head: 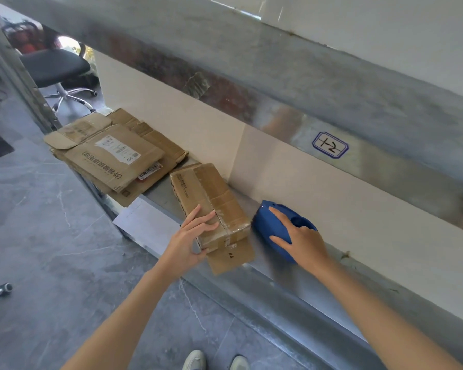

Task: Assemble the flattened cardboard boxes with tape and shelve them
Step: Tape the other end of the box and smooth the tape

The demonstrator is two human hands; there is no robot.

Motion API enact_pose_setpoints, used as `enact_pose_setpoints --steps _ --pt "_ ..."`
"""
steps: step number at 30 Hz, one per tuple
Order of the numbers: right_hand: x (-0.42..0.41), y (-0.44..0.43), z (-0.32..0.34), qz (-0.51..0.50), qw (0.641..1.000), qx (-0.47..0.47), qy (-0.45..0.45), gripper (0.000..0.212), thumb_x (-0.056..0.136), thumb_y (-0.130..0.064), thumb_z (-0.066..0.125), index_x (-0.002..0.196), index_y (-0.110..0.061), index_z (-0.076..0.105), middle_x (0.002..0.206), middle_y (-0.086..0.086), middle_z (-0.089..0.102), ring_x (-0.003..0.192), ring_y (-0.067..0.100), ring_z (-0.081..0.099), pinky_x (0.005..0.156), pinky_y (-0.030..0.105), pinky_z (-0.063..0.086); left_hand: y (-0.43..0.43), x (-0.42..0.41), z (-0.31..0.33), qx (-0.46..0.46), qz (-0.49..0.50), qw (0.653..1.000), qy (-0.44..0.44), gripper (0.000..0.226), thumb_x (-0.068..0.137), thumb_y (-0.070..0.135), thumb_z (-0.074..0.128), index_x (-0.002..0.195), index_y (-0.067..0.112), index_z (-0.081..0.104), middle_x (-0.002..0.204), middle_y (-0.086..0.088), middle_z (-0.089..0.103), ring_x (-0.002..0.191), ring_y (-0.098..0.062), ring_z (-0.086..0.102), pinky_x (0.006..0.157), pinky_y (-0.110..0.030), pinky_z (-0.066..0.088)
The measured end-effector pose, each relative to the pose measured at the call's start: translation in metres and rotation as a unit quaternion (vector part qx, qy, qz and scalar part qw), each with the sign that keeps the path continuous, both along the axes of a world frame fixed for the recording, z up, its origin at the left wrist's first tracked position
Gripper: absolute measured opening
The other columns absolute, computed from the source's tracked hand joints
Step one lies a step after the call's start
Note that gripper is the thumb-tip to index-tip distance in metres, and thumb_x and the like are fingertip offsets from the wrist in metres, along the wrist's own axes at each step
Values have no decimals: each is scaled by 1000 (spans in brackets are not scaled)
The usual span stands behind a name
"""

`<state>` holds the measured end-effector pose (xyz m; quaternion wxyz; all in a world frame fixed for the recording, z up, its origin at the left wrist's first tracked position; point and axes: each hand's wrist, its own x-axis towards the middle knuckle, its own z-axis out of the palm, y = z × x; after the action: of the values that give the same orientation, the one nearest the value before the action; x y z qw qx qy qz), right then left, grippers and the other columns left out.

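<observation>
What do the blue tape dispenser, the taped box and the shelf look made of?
The blue tape dispenser: likely moulded plastic, uniform matte blue with rounded edges. The taped box: brown cardboard, creased, with glossy clear tape over the seam. The shelf: apparently sheet metal, dull grey with a mottled, soft sheen, possibly galvanised.

My box [209, 193] is brown with black print [183, 186] and shiny clear tape [222, 220]. My dispenser [262, 225] is solid blue. The flats [99, 161] are brown, one with a white label [118, 149]. The shelf [278, 279] is dull grey, the floor [38, 236] dark grey, veined white.
</observation>
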<state>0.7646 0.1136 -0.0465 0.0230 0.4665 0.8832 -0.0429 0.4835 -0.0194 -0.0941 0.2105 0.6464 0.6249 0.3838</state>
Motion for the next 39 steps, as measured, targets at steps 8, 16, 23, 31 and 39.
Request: enact_pose_setpoints --steps 8,16,23,31,39 --pt "45 -7 -8 -78 988 -80 103 73 92 -54 58 153 -36 21 55 -7 44 43 9 39 50 29 44 1 2 -1 0 5 1000 -3 69 73 1 82 132 27 57 151 18 41 151 -8 10 116 -43 33" --pt "43 -4 10 -56 998 -4 9 66 93 -68 40 151 -39 29 115 -3 40 101 17 48 70 32 55 -1 0 8 -25 -2 998 64 66 77 21 83 134 32 53 153 23 33 151 -5 3 117 -42 30" --pt "-4 3 23 104 989 61 89 57 91 -51 61 139 -21 52 126 2 51 107 24 54 86 39 51 1 15 16 -12 60 996 68 52 77 49 79 121 28 62 150 20 41 148 -5 19 116 -37 31" --pt "-82 12 4 232 966 -47 100 73 83 -44 73 147 -24 44 152 -3 39 140 17 34 115 37 32 0 20 11 -23 78 996 41 43 83 30 77 123 23 62 151 18 38 147 -4 21 107 -36 44" --pt "-79 23 -12 229 954 -88 175 63 84 -47 72 141 -29 52 145 -9 46 136 10 39 109 34 40 1 19 11 -18 78 997 6 46 86 25 76 129 25 61 148 12 47 147 -3 22 115 -29 32"
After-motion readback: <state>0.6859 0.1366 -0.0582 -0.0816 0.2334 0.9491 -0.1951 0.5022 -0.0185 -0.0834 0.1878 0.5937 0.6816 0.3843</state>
